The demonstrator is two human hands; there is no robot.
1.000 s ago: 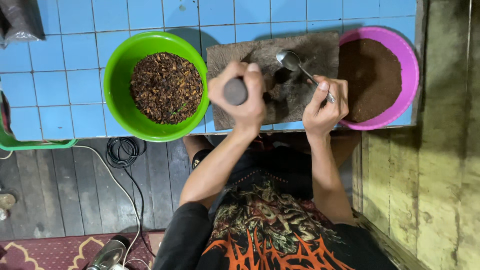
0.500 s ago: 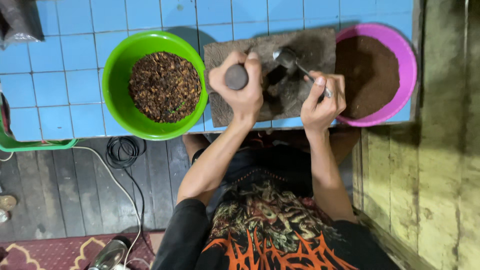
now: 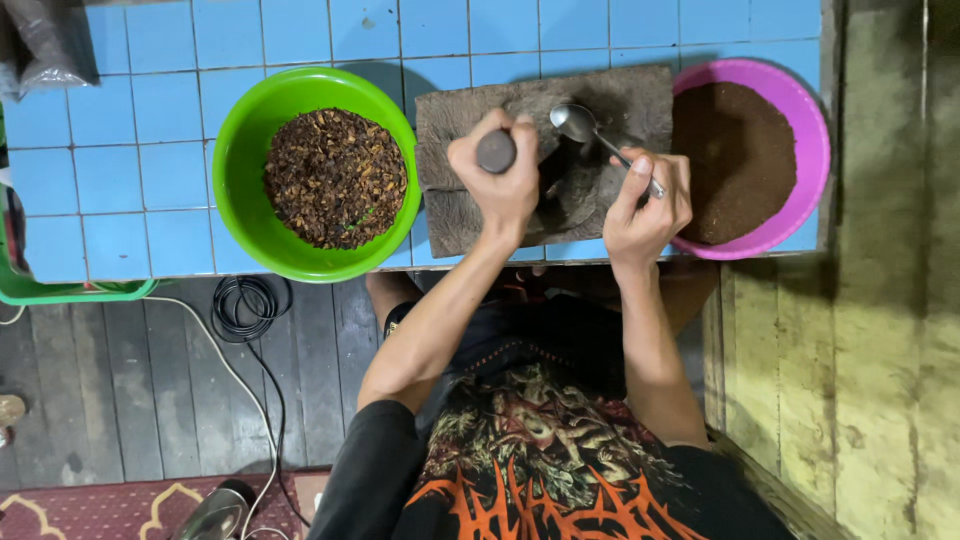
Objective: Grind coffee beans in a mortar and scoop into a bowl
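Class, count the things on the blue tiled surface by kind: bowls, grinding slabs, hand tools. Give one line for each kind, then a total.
Bowls: 2, green bowl and pink bowl
Grinding slabs: 1, stone slab
Hand tools: 2, pestle in left hand, spoon in right hand
Total: 5

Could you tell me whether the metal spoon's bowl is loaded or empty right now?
Empty: the spoon bowl shines bare metal, held by the right hand.

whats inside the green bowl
The green bowl holds a heap of coarse, dark brown chopped bits with a few green flecks. The heap covers the bowl's bottom, so anything beneath it cannot be seen. Neither hand reaches into it.
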